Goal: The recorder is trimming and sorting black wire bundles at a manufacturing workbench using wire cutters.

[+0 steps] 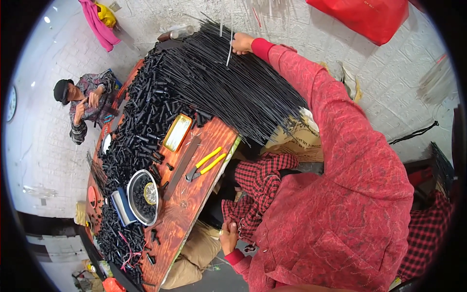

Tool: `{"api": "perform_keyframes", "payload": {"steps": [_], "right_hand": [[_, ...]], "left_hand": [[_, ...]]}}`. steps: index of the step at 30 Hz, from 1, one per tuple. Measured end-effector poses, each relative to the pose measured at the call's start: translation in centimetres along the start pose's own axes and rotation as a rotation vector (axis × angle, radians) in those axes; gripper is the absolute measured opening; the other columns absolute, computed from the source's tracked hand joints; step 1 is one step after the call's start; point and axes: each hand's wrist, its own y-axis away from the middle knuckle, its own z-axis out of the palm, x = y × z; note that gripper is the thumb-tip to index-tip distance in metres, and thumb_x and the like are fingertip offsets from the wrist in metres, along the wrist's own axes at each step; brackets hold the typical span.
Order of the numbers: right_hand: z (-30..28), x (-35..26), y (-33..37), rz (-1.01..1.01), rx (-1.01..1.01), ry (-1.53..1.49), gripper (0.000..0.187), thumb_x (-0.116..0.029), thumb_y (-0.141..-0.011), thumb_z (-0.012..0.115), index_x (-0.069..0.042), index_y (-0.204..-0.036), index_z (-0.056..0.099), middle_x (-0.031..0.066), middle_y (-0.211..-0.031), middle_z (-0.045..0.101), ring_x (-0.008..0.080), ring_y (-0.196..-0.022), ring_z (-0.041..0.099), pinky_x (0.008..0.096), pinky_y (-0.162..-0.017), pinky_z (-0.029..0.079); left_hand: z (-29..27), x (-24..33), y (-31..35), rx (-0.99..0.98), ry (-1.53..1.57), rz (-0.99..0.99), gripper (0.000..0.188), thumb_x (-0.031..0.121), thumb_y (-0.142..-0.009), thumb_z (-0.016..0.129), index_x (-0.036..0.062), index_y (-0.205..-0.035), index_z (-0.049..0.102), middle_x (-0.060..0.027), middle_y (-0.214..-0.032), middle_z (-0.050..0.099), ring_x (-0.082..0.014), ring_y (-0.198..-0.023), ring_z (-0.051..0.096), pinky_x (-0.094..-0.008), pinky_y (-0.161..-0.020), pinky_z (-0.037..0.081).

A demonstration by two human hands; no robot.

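Where the wooden surface (172, 228) reaches its upper end, black rods (228, 80) slant lengthwise from upper left to lower right. Checked cloth (258, 177) adjoins the left hand (228, 237); the right hand (242, 44) is at a near-upright white strip (229, 56) over the rods. I cannot tell either grip's state.

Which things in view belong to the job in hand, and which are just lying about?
Seemingly the job's:
thin black rods, at the right hand
piled black tubular parts
yellow-handled pliers, on the table

Seemingly just around:
pink cloth
red bag
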Motion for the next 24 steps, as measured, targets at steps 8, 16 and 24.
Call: {"api": "perform_keyframes", "payload": {"steps": [8, 16, 24], "right_hand": [[-4.0, -7.5, 2.8, -0.193, 0.046, -0.322, 0.030, -0.022, -0.089, 0.056, 0.000, -0.069, 0.059, 0.0036, -0.053, 0.049, 0.0117, -0.040, 0.039, 0.0286, -0.037, 0.027], [-2.3, -17.7, 3.9, -0.435, -0.002, -0.323, 0.021, -0.018, -0.087, 0.056, -0.007, -0.070, 0.059, -0.0013, -0.053, 0.046, 0.0087, -0.043, 0.037, 0.0291, -0.040, 0.026], [-1.2, -29.3, 13.0, -0.762, -0.194, -0.673, 0.022, -0.015, -0.089, 0.050, -0.009, -0.069, 0.058, -0.0026, -0.055, 0.047, 0.0070, -0.043, 0.035, 0.0265, -0.040, 0.023]], "left_hand": [[0.0, 0.2, -1.3, -0.057, 0.035, 0.011, 0.039, 0.027, -0.095, 0.062, 0.0019, -0.125, 0.059, -0.0141, -0.106, 0.069, -0.0220, -0.096, 0.066, -0.0329, -0.085, 0.051], [-0.8, 1.9, 0.3, -0.048, 0.183, -0.036, 0.039, 0.026, -0.096, 0.061, 0.0021, -0.126, 0.058, -0.0121, -0.105, 0.068, -0.0194, -0.096, 0.064, -0.0317, -0.086, 0.050], [-1.8, 5.2, -0.7, -0.052, 0.132, 0.117, 0.037, 0.019, -0.098, 0.058, 0.0001, -0.129, 0.055, -0.0105, -0.110, 0.068, -0.0176, -0.101, 0.063, -0.0304, -0.088, 0.049]]}}
